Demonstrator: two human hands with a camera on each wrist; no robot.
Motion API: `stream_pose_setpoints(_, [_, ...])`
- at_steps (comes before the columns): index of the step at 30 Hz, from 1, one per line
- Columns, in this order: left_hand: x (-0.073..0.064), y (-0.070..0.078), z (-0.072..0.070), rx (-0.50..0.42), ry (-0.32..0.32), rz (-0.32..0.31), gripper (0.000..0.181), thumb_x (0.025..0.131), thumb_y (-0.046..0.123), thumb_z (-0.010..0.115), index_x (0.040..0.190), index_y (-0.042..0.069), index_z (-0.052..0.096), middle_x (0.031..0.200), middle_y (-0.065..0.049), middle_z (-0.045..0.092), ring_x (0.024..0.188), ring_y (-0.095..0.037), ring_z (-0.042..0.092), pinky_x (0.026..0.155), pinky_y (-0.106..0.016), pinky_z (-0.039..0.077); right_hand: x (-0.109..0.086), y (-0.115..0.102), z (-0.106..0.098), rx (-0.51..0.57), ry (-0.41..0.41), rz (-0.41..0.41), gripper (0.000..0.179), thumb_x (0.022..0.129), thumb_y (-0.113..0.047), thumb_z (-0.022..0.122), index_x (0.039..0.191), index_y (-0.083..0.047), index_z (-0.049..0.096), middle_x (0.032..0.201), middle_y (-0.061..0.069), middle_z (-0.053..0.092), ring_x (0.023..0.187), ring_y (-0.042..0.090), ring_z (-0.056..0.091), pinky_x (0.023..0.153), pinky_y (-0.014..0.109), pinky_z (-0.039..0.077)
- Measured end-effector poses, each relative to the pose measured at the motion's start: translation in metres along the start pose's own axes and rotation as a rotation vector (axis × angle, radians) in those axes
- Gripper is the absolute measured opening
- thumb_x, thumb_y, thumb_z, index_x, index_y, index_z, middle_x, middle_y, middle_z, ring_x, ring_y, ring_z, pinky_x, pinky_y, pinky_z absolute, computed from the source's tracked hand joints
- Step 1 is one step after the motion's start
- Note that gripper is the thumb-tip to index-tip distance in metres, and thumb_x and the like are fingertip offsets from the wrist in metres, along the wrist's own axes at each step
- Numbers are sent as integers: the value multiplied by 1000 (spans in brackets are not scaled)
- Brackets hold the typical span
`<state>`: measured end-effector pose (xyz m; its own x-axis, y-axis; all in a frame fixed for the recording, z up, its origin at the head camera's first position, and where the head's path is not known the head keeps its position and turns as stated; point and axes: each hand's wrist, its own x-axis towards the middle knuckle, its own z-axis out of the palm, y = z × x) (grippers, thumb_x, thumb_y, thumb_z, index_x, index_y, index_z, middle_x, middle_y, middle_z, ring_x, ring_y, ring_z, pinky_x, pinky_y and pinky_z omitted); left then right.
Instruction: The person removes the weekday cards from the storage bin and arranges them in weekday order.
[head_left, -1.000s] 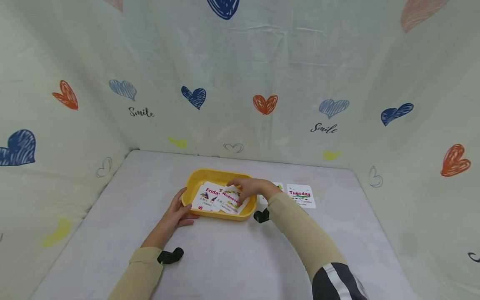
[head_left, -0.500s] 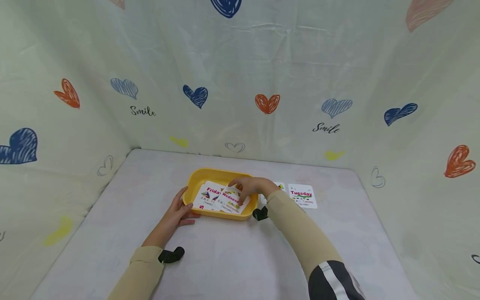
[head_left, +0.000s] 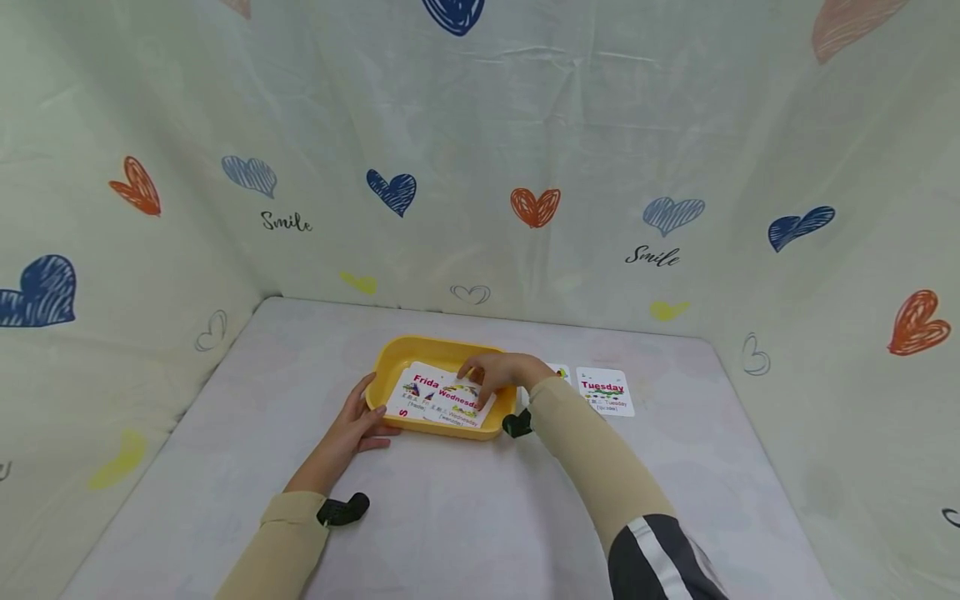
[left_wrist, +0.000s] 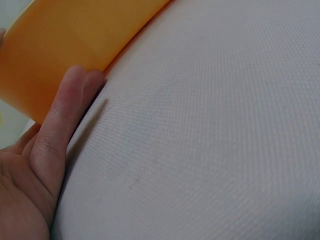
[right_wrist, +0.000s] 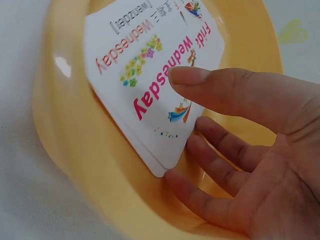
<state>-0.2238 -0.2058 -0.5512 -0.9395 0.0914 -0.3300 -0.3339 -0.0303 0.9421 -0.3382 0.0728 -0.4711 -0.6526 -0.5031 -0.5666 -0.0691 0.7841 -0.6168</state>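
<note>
The yellow tray (head_left: 442,343) stands on the table with several white weekday cards inside. At its left end my left hand (head_left: 356,429) holds it, thumb at the rim and fingers along the outer wall (left_wrist: 75,45). My right hand (head_left: 501,372) reaches in from the right and pinches the Wednesday card (right_wrist: 117,85): its thumb presses on the printed face, and the fingertips lie at the card's edge. Another card's edge shows just beneath. A Friday card (head_left: 420,385) is partly covered by the Wednesday card. Part of a red letter "S" shows on a card at the lower left.
Right of the tray, the Tuesday card (head_left: 604,392) lies face up on the white table (head_left: 465,517). Beside it another card (head_left: 562,372) is mostly hidden behind the right wrist. A heart-printed curtain (head_left: 465,242) encloses the table's back and sides.
The Wednesday card has shifted left and turned slightly, covering more of the Friday card. My right hand stays over it, and the left hand keeps its place on the tray.
</note>
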Motion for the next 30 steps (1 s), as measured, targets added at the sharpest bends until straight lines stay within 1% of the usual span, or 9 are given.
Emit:
stream_pose_setpoints(8, [0, 0, 1, 10, 5, -1, 71, 100, 27, 56, 154, 43, 13, 156, -9, 27, 96, -30, 69, 78, -36, 57, 3, -1, 0, 7, -5, 10, 55, 77, -6, 81, 125, -22, 61, 122, 3, 52, 109, 23, 48, 101, 37, 41])
stream_pose_setpoints(12, [0, 2, 2, 14, 16, -9, 71, 100, 26, 56, 154, 43, 13, 155, -9, 29, 95, -30, 69, 78, -36, 57, 3, -1, 0, 16, -6, 23, 53, 78, -6, 81, 124, -22, 61, 120, 4, 53, 108, 23, 48, 100, 38, 42])
stream_pose_setpoints(16, [-1, 2, 3, 23, 18, -10, 71, 100, 26, 55, 154, 42, 12, 154, -11, 31, 96, -30, 69, 79, -37, 57, 4, -1, 1, 8, -3, 28, 51, 78, -8, 81, 123, -22, 61, 120, 5, 54, 108, 24, 49, 101, 39, 41])
stream_pose_setpoints(19, [-1, 2, 4, 31, 15, -2, 71, 100, 27, 55, 155, 41, 12, 153, -13, 31, 95, -31, 69, 79, -37, 57, 4, -1, 1, -2, 0, 18, 49, 79, -8, 80, 121, -22, 62, 120, 5, 54, 108, 24, 48, 103, 41, 39])
stream_pose_setpoints(22, [-2, 2, 4, 31, 16, -2, 71, 100, 26, 55, 155, 42, 12, 153, -11, 32, 95, -30, 69, 79, -37, 57, 4, -1, 1, -7, 4, 8, 47, 79, -8, 80, 120, -21, 62, 120, 5, 54, 108, 24, 47, 104, 42, 38])
stream_pose_setpoints(25, [-1, 2, 3, 21, 14, -6, 71, 100, 25, 55, 154, 42, 12, 154, -10, 31, 96, -30, 69, 79, -37, 57, 3, -2, 2, -21, 12, -14, 45, 79, -7, 80, 119, -21, 62, 117, 6, 54, 108, 24, 47, 101, 40, 40])
stream_pose_setpoints(30, [-1, 1, 1, -2, 11, -10, 70, 100, 23, 54, 154, 43, 14, 153, -9, 31, 96, -31, 69, 79, -37, 57, 2, -3, 4, -95, 49, -57, 41, 81, -6, 78, 117, -20, 63, 113, 3, 53, 105, 22, 48, 98, 35, 43])
